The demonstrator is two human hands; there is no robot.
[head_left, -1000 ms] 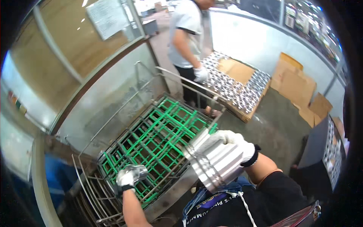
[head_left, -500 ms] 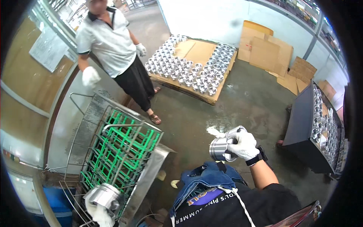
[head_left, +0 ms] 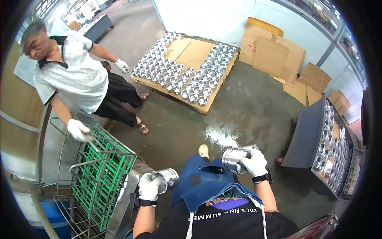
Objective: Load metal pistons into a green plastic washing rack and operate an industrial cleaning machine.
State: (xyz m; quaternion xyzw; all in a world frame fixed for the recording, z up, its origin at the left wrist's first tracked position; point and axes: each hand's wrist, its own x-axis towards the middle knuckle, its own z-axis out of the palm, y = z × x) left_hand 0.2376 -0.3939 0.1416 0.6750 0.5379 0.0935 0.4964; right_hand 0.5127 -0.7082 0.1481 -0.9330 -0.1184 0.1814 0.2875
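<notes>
In my gloved left hand (head_left: 148,187) is a shiny metal piston (head_left: 170,178), held sideways beside the wire rack. My gloved right hand (head_left: 254,163) grips another piston (head_left: 231,160) in front of my blue apron (head_left: 189,181). A further bit of shiny metal shows at that hand's far side; whether it is a second piston I cannot tell. Both hands are closed, and the pistons hide some of the fingers. To the left stands a wire rack (head_left: 105,159) with green-coated bars.
A co-worker (head_left: 75,75) in white gloves stands at the left, one hand on the rack. Many pistons stand on a cardboard-covered pallet (head_left: 203,108) ahead. A dark cart (head_left: 304,145) with more pistons is at the right. Cardboard sheets (head_left: 270,59) lean on the wall. The floor (head_left: 179,123) looks wet.
My left hand has come away from the rack with its piston, toward my body. My view has turned. The co-worker has bent forward, and one gloved hand now rests on the rack.
</notes>
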